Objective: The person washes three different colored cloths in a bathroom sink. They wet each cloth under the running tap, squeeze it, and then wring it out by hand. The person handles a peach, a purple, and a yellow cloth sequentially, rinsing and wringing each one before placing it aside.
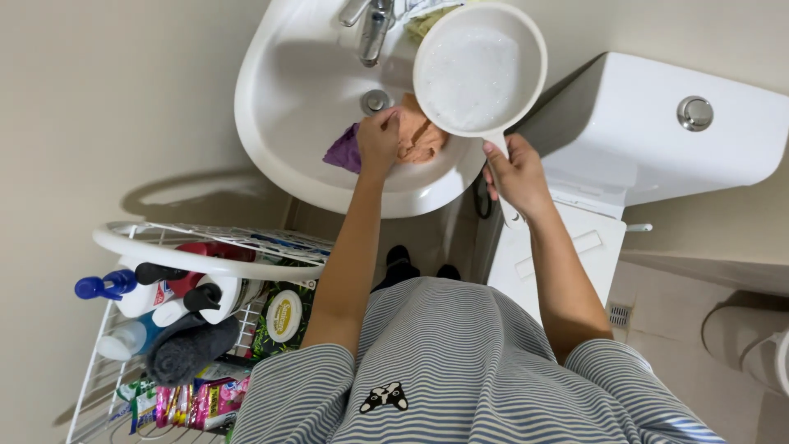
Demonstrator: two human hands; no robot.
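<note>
Looking straight down now at a white pedestal sink (271, 123), and both hands are busy over it. The right hand (516, 174) is wrapped tight around the handle of a white plastic dipper (479, 67), fingers fully closed on it, holding the round bowl above the right side of the basin. The dipper's bowl faces up to the camera and shows foamy, soapy water inside. The left hand (378, 141) reaches down into the basin, fingers curled and pinching an orange cloth (421, 138) that lies bunched on the sink's floor, just under the dipper's near rim. Beside that, touching it on the left, a purple cloth (343, 151) peeks out from under the left hand. The chrome drain (375, 101) sits just above the hand, and the metal tap (374, 29) rises at the back of the sink.

To the right, the white toilet cistern (649, 123) with its round chrome flush button (694, 113) stands close against the sink. Down on the left, a white wire rack (177, 247) carries spray bottles, one with a blue trigger (105, 285), a dark grey folded cloth (191, 349) and colourful packets (201, 403). The person wears a blue-and-white striped shirt (460, 370).
</note>
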